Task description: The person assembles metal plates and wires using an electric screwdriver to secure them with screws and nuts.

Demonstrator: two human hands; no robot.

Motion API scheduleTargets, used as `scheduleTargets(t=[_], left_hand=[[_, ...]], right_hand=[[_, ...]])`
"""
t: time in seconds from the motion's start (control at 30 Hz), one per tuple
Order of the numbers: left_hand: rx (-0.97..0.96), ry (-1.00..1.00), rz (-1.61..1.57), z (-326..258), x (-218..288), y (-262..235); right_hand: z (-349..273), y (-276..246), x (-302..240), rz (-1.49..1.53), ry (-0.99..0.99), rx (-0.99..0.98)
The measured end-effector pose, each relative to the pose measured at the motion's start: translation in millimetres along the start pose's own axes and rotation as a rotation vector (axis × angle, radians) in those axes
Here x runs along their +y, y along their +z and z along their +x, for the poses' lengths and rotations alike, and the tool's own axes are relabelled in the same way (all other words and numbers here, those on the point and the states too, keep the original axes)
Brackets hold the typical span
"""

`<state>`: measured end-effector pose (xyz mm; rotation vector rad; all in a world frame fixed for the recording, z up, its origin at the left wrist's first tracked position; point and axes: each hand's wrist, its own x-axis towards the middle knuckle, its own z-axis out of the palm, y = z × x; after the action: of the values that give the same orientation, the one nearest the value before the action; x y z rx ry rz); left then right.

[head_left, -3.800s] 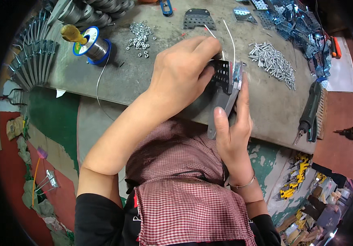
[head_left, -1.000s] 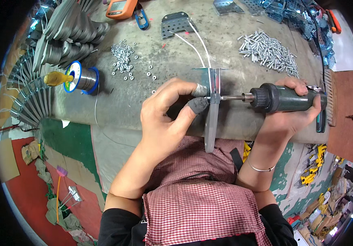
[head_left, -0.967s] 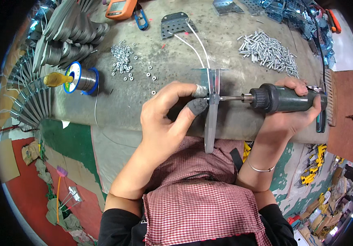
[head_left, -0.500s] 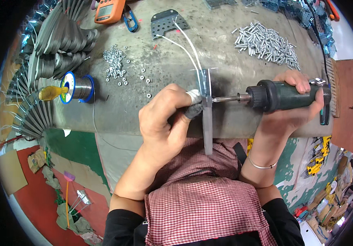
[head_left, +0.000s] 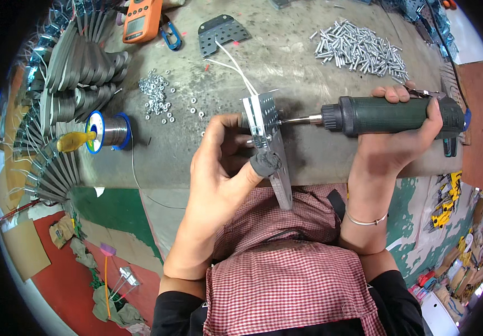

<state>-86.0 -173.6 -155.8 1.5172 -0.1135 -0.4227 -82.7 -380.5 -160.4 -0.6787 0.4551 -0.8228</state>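
My left hand (head_left: 210,173) grips a perforated metal bracket (head_left: 267,106) joined to a long grey metal strip (head_left: 282,187), held upright over the bench edge. Its thumb wears a dark finger cover (head_left: 265,164) and presses on the near side; the other fingers are partly hidden behind. Two white wires (head_left: 231,56) run from the bracket to a dark perforated plate (head_left: 219,40) farther back. My right hand (head_left: 390,148) is wrapped round a dark green electric screwdriver (head_left: 387,116), lying level. Its bit points left at the bracket's right face; whether they touch, I cannot tell.
Loose nuts (head_left: 154,94) lie left of centre, and a pile of screws (head_left: 359,50) at the back right. A solder spool (head_left: 115,132) stands at left near stacked grey strips (head_left: 76,70). An orange meter (head_left: 140,22) and blue snips (head_left: 171,35) are farther back.
The bracket has tilted, so its perforated face shows more, and my left fingers have shifted on it. The screwdriver has turned slightly and its bit has moved a little left and up.
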Motion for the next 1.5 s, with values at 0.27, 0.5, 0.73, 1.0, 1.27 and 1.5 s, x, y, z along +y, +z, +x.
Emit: scheduleTargets(t=[0.27,0.5,0.73,1.0,1.27,1.5], left_hand=[[0.028,0.039,-0.004,1.5,-4.0,-2.6],[-0.084,0.876,0.695,-8.9,15.8,-14.3],[-0.146,1.012,0.77,-18.0,-17.4,-27.1],[0.116,0.667,1.542,-3.4,11.0,-54.5],[-0.163,0.503,1.174,3.5,26.3,-50.7],[0.112,0.608,0.386,0.4,-5.7,-11.4]], right_hand=[[2.3,1.1,2.8,0.016,0.044,-0.03],[9.2,-8.3,-24.2,0.291,0.285,-0.268],[21.7,-36.7,-6.1,0.313,0.291,-0.212],[19.0,-29.5,-4.7,0.3,0.255,-0.149],[10.7,-28.1,-4.1,0.136,0.226,-0.142],[15.5,-25.2,-3.0,0.328,0.279,-0.184]])
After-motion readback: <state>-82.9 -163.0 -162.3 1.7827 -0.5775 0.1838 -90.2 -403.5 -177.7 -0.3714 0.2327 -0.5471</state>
